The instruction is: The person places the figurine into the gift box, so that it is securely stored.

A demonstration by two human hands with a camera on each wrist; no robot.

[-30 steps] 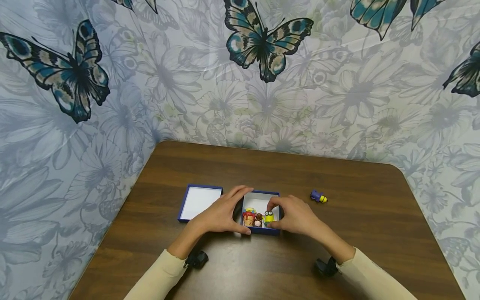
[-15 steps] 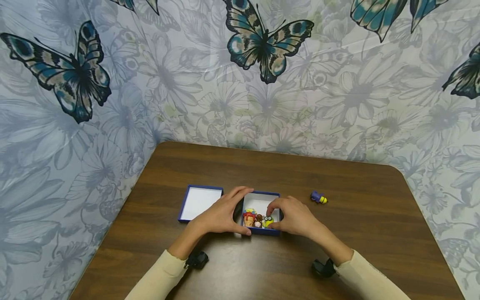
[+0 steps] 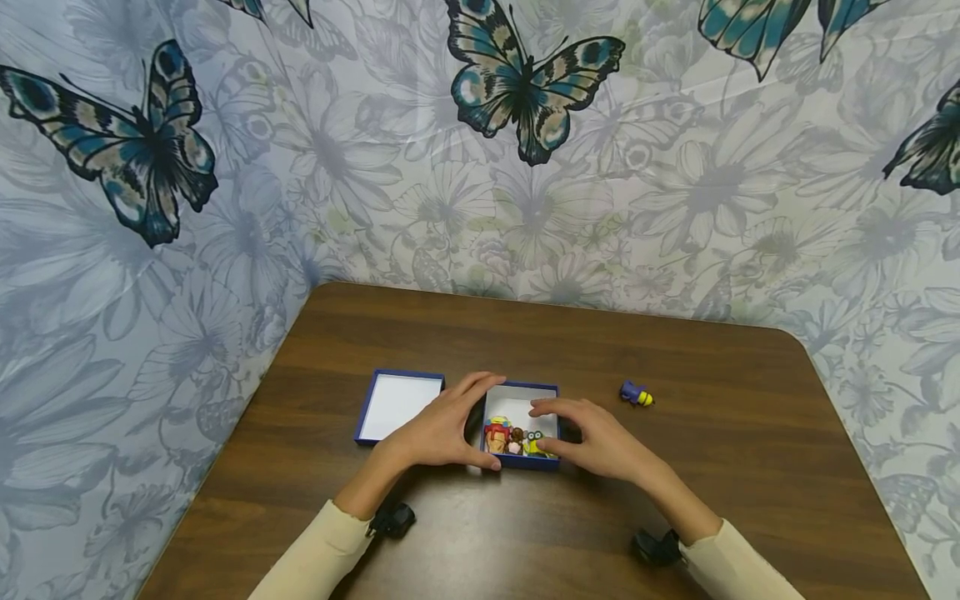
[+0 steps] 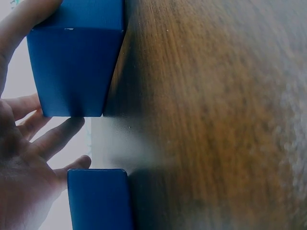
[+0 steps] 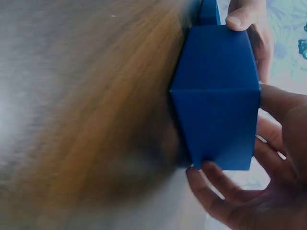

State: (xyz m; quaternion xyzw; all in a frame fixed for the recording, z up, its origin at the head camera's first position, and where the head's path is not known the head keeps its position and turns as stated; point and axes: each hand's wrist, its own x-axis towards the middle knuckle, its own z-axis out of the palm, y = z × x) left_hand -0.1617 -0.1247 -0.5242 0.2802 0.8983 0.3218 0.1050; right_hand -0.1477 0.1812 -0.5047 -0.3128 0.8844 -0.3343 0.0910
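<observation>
A blue open box (image 3: pixel 534 464) with a white inside sits on the table. My left hand (image 3: pixel 441 430) grips its left side, thumb on the near wall and fingers toward the far one. Along the box's near wall lie a red-and-yellow figurine (image 3: pixel 497 434), a small brown one (image 3: pixel 515 440) and a yellow-green figurine (image 3: pixel 533 442) with round eyes. My right hand (image 3: pixel 600 437) is at the right wall, thumb and index finger spread apart over the box's edge, pinching nothing. In the right wrist view, its lower fingers lie by the outer wall of the box (image 5: pixel 216 127).
A shallow blue-rimmed box lid (image 3: pixel 401 406), white inside up, lies left of the box. A purple-and-yellow figurine (image 3: pixel 637 393) lies on the wooden table (image 3: pixel 712 467) to the right. A butterfly-print cloth (image 3: pixel 570 208) hangs behind.
The yellow-green figurine has gone from upright between my right fingers to lower in the box. My right thumb and index finger have let it go and spread. The left hand stays put.
</observation>
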